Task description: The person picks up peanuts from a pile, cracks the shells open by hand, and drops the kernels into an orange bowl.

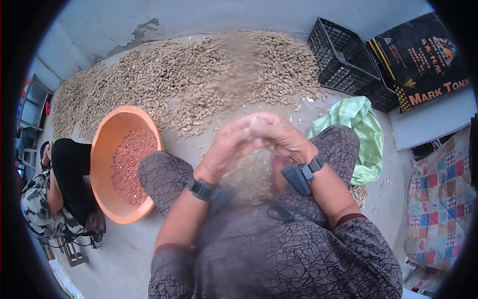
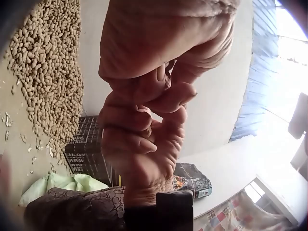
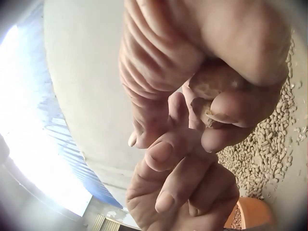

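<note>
In front of the lap, the left hand [image 1: 226,152] and right hand [image 1: 286,137] meet with fingertips touching. A tan peanut pod [image 3: 214,82] lies within the right hand's curled fingers, its cracked end by the thumb and fingertip. In the left wrist view, the left hand [image 2: 161,45] has its fingers curled around a small peanut piece [image 2: 167,81], mostly hidden. Below it the right hand [image 2: 144,156] shows a bit of shell between its fingers. Beyond them, unshelled peanuts [image 1: 199,79] are heaped along the wall.
An orange basin [image 1: 102,144] with reddish kernels [image 1: 132,167] stands left of the knees. Black crates [image 1: 343,60], a black sack [image 1: 423,60] and a green bag [image 1: 368,144] are at right. Another person's dark-clad leg [image 1: 69,174] is at far left; a patchwork cloth [image 1: 438,199] hangs right.
</note>
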### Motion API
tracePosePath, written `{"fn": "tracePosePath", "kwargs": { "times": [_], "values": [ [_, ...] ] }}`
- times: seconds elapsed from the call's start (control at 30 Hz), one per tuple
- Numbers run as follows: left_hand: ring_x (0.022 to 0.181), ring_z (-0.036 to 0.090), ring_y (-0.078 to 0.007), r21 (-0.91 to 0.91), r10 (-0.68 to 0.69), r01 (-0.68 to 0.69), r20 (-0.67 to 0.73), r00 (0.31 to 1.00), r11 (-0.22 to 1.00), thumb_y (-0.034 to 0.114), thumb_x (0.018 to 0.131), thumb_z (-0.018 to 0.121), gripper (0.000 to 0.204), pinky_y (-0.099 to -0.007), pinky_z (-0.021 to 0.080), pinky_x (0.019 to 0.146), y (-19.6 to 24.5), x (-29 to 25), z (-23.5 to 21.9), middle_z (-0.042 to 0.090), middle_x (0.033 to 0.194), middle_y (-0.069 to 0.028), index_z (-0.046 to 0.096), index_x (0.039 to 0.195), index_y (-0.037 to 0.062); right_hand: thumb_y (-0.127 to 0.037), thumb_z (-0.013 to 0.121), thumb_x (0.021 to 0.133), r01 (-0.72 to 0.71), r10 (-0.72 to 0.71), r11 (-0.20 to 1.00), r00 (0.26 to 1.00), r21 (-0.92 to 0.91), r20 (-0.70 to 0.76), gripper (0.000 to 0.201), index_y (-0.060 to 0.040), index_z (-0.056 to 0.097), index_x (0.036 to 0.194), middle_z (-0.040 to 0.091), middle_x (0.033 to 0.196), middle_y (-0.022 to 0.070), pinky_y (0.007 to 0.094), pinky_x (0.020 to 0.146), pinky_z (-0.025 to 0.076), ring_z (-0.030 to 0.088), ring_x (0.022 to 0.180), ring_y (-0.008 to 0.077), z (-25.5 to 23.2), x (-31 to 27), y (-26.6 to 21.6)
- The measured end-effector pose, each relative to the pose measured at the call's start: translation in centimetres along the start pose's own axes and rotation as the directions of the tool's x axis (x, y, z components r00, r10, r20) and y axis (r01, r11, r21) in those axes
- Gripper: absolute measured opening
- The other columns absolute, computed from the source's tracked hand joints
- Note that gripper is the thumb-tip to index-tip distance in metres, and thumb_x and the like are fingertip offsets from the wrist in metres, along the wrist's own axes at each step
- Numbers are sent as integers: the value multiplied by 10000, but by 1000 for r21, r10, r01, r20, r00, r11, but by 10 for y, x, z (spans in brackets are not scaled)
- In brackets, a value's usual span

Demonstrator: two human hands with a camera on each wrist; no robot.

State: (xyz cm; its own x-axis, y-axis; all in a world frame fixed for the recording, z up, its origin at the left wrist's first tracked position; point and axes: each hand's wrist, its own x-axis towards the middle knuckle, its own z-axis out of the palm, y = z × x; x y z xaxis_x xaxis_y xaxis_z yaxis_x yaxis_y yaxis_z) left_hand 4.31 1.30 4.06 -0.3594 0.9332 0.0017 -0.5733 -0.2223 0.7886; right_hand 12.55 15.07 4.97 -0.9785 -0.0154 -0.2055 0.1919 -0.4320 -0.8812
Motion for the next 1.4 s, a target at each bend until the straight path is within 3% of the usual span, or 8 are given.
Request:
{"fn": "tracePosePath", "kwargs": {
  "times": [0.3, 0.43, 0.63, 0.87, 0.93, 1.07, 1.23, 1.4],
  "values": [
    [541, 413, -52, 219, 13, -4, -39, 999, 976, 151, 851, 425, 440, -160, 329, 472, -15, -1, -21, 558, 759, -60, 437, 1240, -55, -264, 595, 861, 42, -41, 998, 999, -42, 12, 282, 8, 590, 937, 635, 822, 30, 128, 447, 334, 600, 630, 43, -12, 13, 14],
    [517, 368, -22, 366, 177, -150, -42, 983, 919, 169, 872, 459, 397, -160, 309, 469, -11, -2, -14, 525, 702, 0, 472, 1205, -49, -235, 625, 835, -2, 2, 1000, 1000, 25, -9, 213, -29, 574, 818, 601, 742, 24, 152, 439, 327, 535, 553, 47, -13, 24, 14],
    [487, 335, -2, 486, 241, -152, -127, 962, 861, 186, 920, 474, 263, -169, 276, 450, -17, -4, -20, 476, 645, 49, 545, 1058, -26, -174, 666, 778, -54, 58, 994, 998, 90, -34, 165, -31, 596, 820, 578, 711, 1, 155, 455, 328, 470, 524, 35, -11, 34, 15],
    [475, 303, -18, 415, 267, -151, -236, 935, 897, 199, 946, 416, 266, -172, 275, 443, -28, 5, -39, 420, 602, 47, 534, 1044, -18, -226, 615, 844, -12, 22, 994, 995, 110, -94, 205, -52, 569, 745, 572, 624, 6, 189, 390, 307, 457, 487, 43, -6, 52, 25],
    [493, 306, -24, -41, 115, -135, -320, 940, 990, 203, 953, 391, 311, -164, 266, 448, -24, 8, -42, 390, 613, 45, 496, 1136, -25, -235, 606, 851, -7, 19, 991, 995, 131, -98, 212, -45, 576, 760, 586, 634, 10, 184, 402, 313, 461, 496, 39, -6, 55, 22],
    [528, 324, -20, 10, 159, -169, -392, 906, 986, 197, 954, 379, 367, -154, 246, 453, -19, 13, -33, 392, 646, 44, 435, 1233, -36, -238, 596, 858, 44, -50, 998, 994, -54, -96, 223, -20, 595, 811, 615, 671, 27, 164, 454, 335, 484, 536, 35, -7, 52, 12],
    [549, 323, -16, 266, 228, -138, -342, 912, 954, 201, 955, 378, 400, -154, 259, 455, -25, 14, -33, 404, 668, 38, 404, 1291, -15, -170, 635, 827, 50, -60, 997, 986, -65, -153, 140, -32, 618, 815, 551, 644, -22, 157, 436, 284, 417, 504, 18, -10, 52, 12],
    [527, 335, -9, 366, 272, -118, -406, 873, 923, 212, 949, 428, 281, -156, 263, 449, -31, 10, -33, 445, 650, 33, 505, 1137, 17, -139, 626, 826, 73, -88, 994, 974, -78, -210, 115, -28, 615, 800, 553, 645, -13, 156, 435, 316, 446, 496, 23, -10, 53, 18]
  ]
}}
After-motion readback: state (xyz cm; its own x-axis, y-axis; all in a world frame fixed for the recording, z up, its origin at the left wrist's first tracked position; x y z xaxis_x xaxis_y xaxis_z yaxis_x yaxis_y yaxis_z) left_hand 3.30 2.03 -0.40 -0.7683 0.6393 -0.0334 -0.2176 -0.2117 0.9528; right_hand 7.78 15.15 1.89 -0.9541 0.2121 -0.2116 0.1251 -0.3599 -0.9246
